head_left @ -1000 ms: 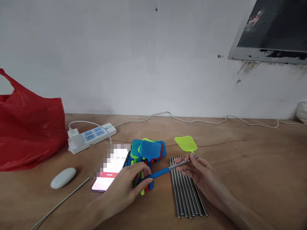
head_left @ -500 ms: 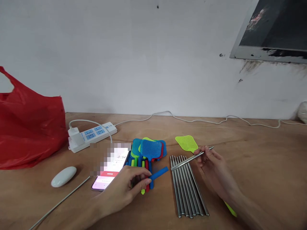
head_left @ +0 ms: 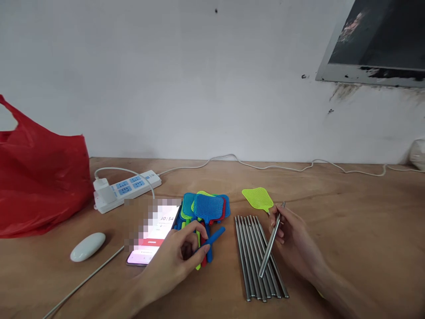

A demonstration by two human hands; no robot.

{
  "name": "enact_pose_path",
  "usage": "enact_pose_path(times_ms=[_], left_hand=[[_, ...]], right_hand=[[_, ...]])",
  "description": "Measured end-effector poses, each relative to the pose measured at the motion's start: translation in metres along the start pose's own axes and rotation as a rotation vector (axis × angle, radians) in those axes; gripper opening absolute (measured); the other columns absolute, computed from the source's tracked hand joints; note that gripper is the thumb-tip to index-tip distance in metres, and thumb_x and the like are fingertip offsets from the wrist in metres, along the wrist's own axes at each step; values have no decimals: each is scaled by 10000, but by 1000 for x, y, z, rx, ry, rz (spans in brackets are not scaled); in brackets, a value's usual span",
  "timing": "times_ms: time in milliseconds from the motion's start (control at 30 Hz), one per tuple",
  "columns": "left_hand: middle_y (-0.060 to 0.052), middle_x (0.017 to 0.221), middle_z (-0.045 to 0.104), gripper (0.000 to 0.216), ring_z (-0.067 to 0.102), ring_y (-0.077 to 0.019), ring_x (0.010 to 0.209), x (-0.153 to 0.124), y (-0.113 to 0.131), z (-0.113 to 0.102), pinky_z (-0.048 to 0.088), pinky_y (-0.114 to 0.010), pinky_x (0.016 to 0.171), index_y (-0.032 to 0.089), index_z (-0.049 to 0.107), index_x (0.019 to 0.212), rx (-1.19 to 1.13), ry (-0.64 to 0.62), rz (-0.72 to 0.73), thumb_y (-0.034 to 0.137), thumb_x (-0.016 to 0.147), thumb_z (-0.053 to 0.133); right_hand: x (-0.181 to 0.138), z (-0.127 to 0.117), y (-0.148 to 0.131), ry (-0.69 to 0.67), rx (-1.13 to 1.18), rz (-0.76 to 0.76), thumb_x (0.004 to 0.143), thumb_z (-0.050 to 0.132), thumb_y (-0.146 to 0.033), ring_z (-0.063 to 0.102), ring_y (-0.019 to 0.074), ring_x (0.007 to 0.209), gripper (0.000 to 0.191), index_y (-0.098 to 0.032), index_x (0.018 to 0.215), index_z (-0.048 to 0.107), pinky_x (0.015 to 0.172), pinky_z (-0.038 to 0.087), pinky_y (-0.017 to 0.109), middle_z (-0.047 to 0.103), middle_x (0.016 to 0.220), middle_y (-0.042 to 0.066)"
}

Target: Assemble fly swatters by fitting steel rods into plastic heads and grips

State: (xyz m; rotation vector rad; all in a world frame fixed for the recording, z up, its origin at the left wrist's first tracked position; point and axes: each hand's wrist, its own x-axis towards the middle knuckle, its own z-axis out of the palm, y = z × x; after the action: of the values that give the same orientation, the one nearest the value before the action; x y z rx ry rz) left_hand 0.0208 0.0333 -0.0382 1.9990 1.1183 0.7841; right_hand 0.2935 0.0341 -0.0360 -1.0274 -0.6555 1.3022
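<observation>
My left hand [head_left: 175, 259] pinches a short blue handle [head_left: 217, 235] between thumb and fingertips; its free end points up and to the right. My right hand [head_left: 292, 230] is closed around a thin steel rod [head_left: 269, 252], which slants down over a row of similar steel rods [head_left: 248, 266] lying side by side on the table. Behind my left hand lies a pile of fly swatters [head_left: 209, 207] with blue, green and red mesh heads, their handles partly hidden by my fingers. A lone yellow-green swatter head [head_left: 258, 198] rests just beyond my right hand.
A lit phone [head_left: 166, 221] lies left of the swatters. Further left are a white power strip [head_left: 133, 190] with a plug and cable, a white mouse-shaped object [head_left: 88, 247] and a red plastic bag [head_left: 43, 177]. A thin cord runs along the wall.
My right hand has swung the steel rod from nearly level to steeply slanted, its lower end now nearer me. The blue handle in my left hand has shifted slightly left and tilted up more.
</observation>
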Motion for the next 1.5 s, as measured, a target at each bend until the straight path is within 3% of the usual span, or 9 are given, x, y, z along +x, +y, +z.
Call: enact_pose_path(times_ms=[200,500,767,900,1033,1233,1400,1500], left_hand=[[89,554,424,152,395,-121,503,-3,-3,2,300,-223,489,237,481,830,68,0,-3,336,933,534],[90,546,316,307,317,-95,451,-3,-6,6,218,-227,458,235,321,680,237,-47,97,271,934,491],[89,555,386,121,385,-97,459,-4,-15,19,253,-211,472,224,523,804,363,-39,159,248,921,541],[48,654,545,128,472,-107,518,-3,-17,18,316,-214,501,209,628,866,408,-22,235,311,943,615],[0,803,640,89,589,-143,645,-3,-14,17,421,-235,583,201,688,974,404,-57,290,268,918,677],[-52,976,624,197,615,-214,898,-3,-12,17,508,-313,780,212,707,1102,410,-107,324,192,922,631],[-82,1135,610,271,565,-287,1077,-1,-3,13,451,-489,985,237,681,1194,509,-143,333,211,930,625],[-78,1150,625,284,573,-274,1083,-2,-1,12,437,-493,1009,232,659,1222,512,-156,349,203,945,600]], right_hand=[[-2,2,-1,-23,6,66,683,841,-462,336,60,472,339,-198,734,634,379,290,142,555,621,-41],[-8,8,-2,-44,-21,86,620,870,-487,341,46,429,404,-189,696,608,361,268,141,565,565,-48],[-8,10,-1,-47,-25,87,619,869,-492,360,42,419,414,-186,711,606,356,265,137,563,557,-53],[-8,10,-1,-45,-23,96,613,869,-501,362,44,419,426,-182,713,605,353,266,139,565,559,-48],[-9,11,-1,-45,-18,98,612,870,-500,351,44,417,429,-181,716,604,352,263,137,571,559,-46],[-9,11,0,-37,-25,92,604,870,-512,349,44,414,436,-182,712,605,351,263,138,572,555,-47],[-8,11,0,-49,-19,92,605,874,-495,352,44,418,425,-181,714,608,358,270,135,573,551,-48],[-8,11,0,-53,-11,96,610,873,-491,351,41,415,421,-181,717,609,357,267,135,572,554,-50]])
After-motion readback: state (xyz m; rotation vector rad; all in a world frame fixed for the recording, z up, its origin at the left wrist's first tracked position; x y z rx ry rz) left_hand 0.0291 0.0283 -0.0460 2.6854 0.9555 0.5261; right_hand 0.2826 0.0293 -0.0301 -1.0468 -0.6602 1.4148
